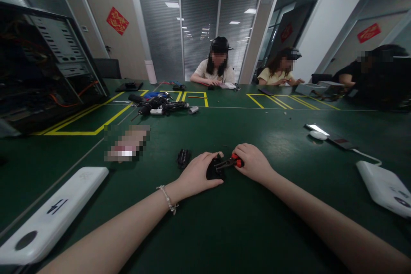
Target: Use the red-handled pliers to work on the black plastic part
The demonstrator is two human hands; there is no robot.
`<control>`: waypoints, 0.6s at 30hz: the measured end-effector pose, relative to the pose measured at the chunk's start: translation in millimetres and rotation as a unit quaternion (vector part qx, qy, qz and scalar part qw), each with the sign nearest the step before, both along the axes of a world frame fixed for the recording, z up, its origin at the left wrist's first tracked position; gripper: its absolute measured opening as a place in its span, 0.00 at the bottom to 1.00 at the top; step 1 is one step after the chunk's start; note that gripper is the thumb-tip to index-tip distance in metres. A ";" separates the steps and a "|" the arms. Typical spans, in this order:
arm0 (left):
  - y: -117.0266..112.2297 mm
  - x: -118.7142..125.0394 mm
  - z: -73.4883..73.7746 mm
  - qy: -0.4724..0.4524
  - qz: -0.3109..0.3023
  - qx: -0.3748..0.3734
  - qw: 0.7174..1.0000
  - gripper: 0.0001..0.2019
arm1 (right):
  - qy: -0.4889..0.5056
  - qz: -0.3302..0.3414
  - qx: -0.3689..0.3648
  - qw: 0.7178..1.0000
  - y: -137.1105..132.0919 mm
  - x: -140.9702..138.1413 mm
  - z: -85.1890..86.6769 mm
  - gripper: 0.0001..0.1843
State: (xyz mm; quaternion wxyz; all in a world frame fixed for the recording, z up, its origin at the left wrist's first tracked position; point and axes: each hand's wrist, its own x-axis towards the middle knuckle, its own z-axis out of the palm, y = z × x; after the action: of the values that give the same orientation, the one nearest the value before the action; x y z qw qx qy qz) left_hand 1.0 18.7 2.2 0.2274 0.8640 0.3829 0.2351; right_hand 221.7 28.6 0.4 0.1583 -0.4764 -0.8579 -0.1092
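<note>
My left hand (195, 175) is curled around a small black part (214, 172) and presses it onto the green table (224, 222). My right hand (253, 162) grips red-handled pliers (231, 162), whose dark jaws point left and touch the black part. A second small black piece (183, 157) lies on the table just left of my left hand. A thin bracelet (168, 200) hangs on my left wrist.
A white flat device (51, 218) lies at the near left, another white device (383, 186) with a cable at the right. An open computer case (48, 64) stands far left. A pile of tools (162, 105) lies mid-table. Three people sit at the far side.
</note>
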 end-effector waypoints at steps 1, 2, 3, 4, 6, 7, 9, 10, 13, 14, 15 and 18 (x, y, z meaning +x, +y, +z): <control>-0.3 0.0 0.4 0.001 0.000 -0.002 1.000 0.32 | -0.006 0.002 0.003 1.000 -0.2 -0.4 0.6 0.08; -0.5 0.0 0.7 0.001 -0.001 -0.003 1.000 0.32 | -0.010 0.004 0.007 1.000 -0.5 -0.8 1.1 0.08; -0.7 0.0 0.9 0.002 0.000 -0.002 1.000 0.32 | -0.014 0.006 0.010 1.000 -0.8 -1.1 1.4 0.08; -0.8 0.0 1.1 0.002 0.000 -0.001 1.000 0.32 | -0.015 0.007 0.013 1.000 -1.1 -1.5 1.6 0.08; -0.9 0.2 1.3 0.003 0.001 0.002 1.000 0.31 | -0.016 0.008 0.016 1.000 -1.5 -1.8 1.8 0.07; -0.8 0.3 1.3 0.003 0.001 0.003 1.000 0.31 | -0.016 0.007 0.016 1.000 -1.5 -1.8 1.7 0.07; -0.6 0.5 1.0 0.003 -0.001 0.004 1.000 0.32 | -0.019 0.005 0.016 1.000 -1.4 -1.6 1.4 0.07; -0.4 0.6 0.7 0.002 -0.002 0.006 1.000 0.32 | -0.021 0.004 0.016 1.000 -1.2 -1.5 1.1 0.06; -0.1 0.6 -0.3 -0.001 -0.003 0.015 1.000 0.32 | -0.030 0.004 0.018 0.999 -0.4 -1.1 0.2 0.06; -0.1 0.6 -0.4 -0.001 -0.003 0.016 1.000 0.32 | -0.033 0.004 0.018 0.999 -0.2 -1.0 0.0 0.06; -0.2 0.5 -0.4 0.000 -0.003 0.016 1.000 0.32 | -0.035 0.004 0.019 0.999 -0.1 -0.9 -0.1 0.06; -0.7 0.5 0.3 0.004 -0.001 0.011 1.000 0.32 | -0.041 0.001 0.023 0.999 -0.2 -0.9 0.1 0.06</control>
State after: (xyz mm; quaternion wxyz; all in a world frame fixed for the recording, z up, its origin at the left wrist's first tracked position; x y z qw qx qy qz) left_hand 1.5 17.9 2.5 0.2168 0.8679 0.3801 0.2352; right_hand 220.8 28.3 0.5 0.1337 -0.4665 -0.8617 -0.1484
